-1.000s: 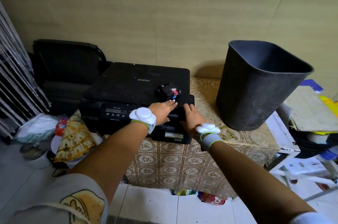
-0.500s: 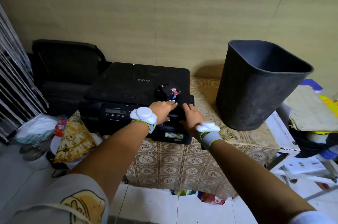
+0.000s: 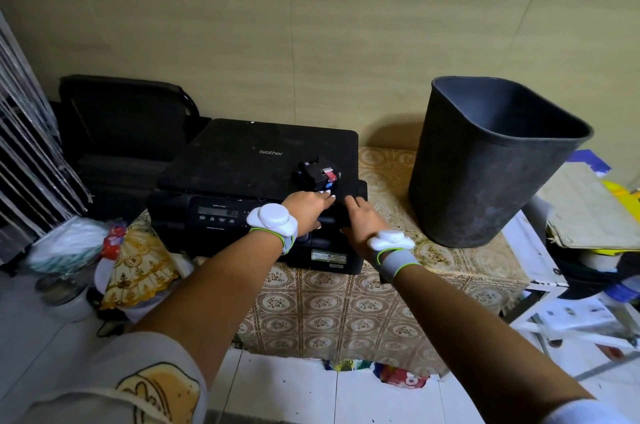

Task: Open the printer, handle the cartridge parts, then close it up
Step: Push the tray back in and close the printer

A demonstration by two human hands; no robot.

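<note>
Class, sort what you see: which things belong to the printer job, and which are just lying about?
Job: printer; cartridge part on its lid; left hand and right hand at its front.

Lying about: dark bin; black chair; patterned table cover.

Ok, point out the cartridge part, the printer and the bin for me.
cartridge part (image 3: 317,175), head view, its black body.
printer (image 3: 242,160), head view, the flat top lid.
bin (image 3: 467,181), head view, its front wall.

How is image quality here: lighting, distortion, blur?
Head view: dim, warm light; the black printer loses detail in shadow, the bin casts a soft shadow on the wall, wide-angle bending stretches the forearms, and the cartridge part stays fairly sharp.
</note>
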